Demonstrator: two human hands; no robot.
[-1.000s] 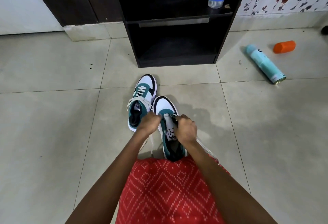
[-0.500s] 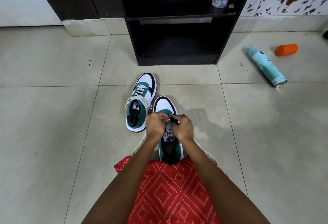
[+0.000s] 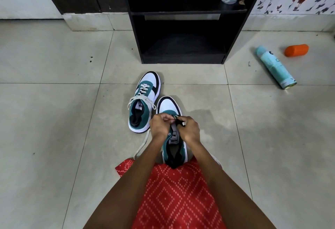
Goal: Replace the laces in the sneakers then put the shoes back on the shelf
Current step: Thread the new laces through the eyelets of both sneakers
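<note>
Both of your hands are over the near sneaker (image 3: 168, 106), which stands on the floor in front of the black shelf (image 3: 136, 29). Your left hand (image 3: 160, 126) has curled fingers and pinches the white lace (image 3: 143, 143). Your right hand (image 3: 190, 129), also curled, grips the near sneaker at the eyelets. The laced sneaker (image 3: 146, 83) stands just beside it.
</note>
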